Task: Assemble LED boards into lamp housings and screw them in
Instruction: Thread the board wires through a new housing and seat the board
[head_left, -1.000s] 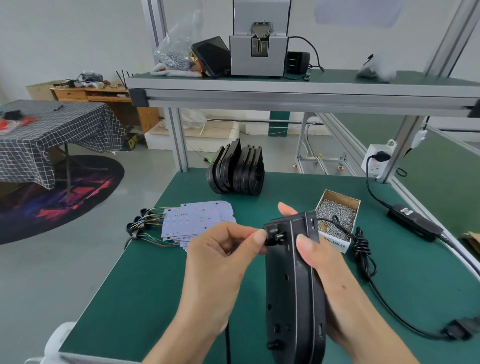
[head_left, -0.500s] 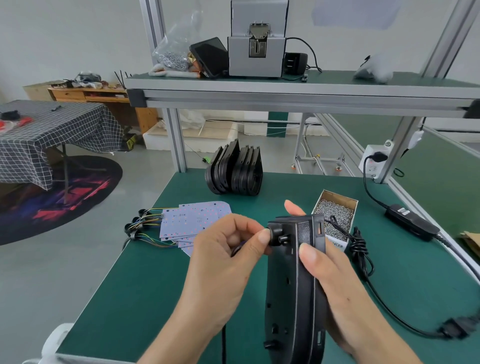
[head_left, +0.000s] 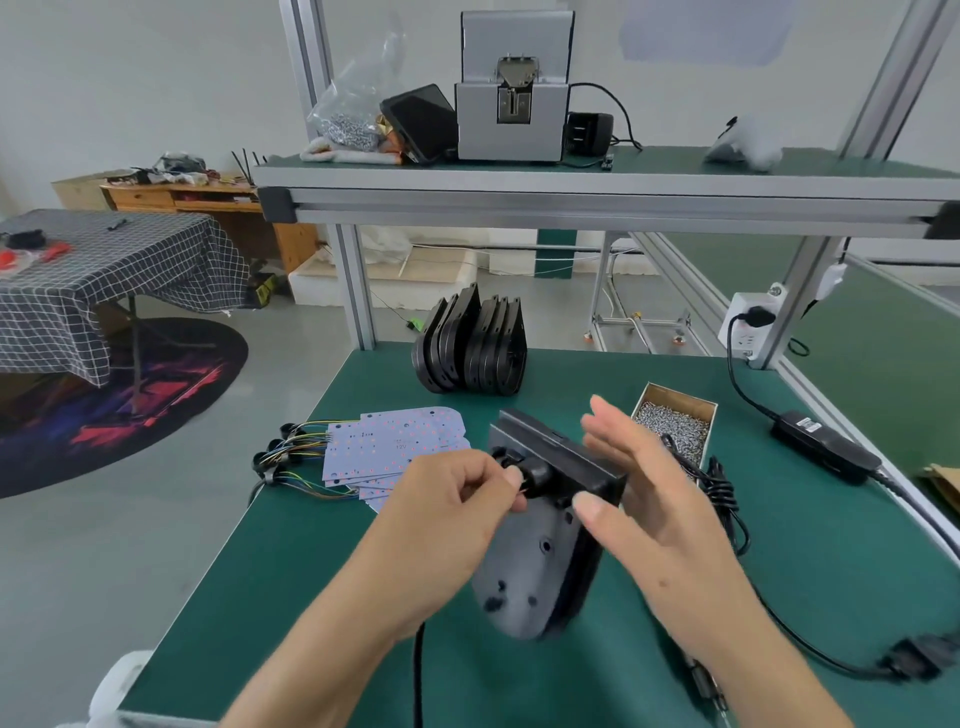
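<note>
A black lamp housing (head_left: 540, 551) is held above the green bench, its back side toward me and tilted. My left hand (head_left: 447, 519) pinches a small black grommet (head_left: 530, 475) at the housing's upper end. My right hand (head_left: 649, 499) lies along the housing's right side with fingers straight, thumb tip on its top corner. A pile of white LED boards (head_left: 395, 447) with coloured wires lies to the left. A cardboard box of screws (head_left: 675, 426) sits to the right.
A row of black housings (head_left: 470, 348) stands upright at the bench's far edge. A black cable (head_left: 722, 499) with an adapter (head_left: 826, 452) runs along the right side to a wall socket (head_left: 748, 322). An upper shelf carries a grey screw feeder (head_left: 511, 88).
The housing has tilted, its top swinging left and its back turning toward me. My right hand's fingers have straightened and loosened from the housing. My left hand still pinches the grommet.
</note>
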